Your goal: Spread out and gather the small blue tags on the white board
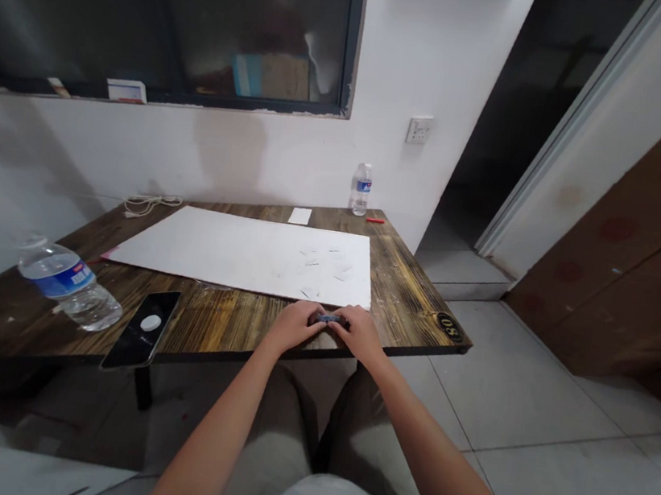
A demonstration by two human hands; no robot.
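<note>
My left hand (294,324) and my right hand (359,331) meet at the near edge of a dark wooden table (222,327). Both are closed, pinching a small bluish-grey object (328,319) between them; I cannot make out what it is. Just beyond my hands lies a large white sheet (232,255) with several small paper scraps (325,263) scattered on its right part.
A black phone (143,328) and a water bottle (67,282) on its side lie at the left. At the back stand an upright water bottle (362,189), a white slip (300,215), a red pen (375,220) and a white cable (150,203). An open doorway (522,127) is at right.
</note>
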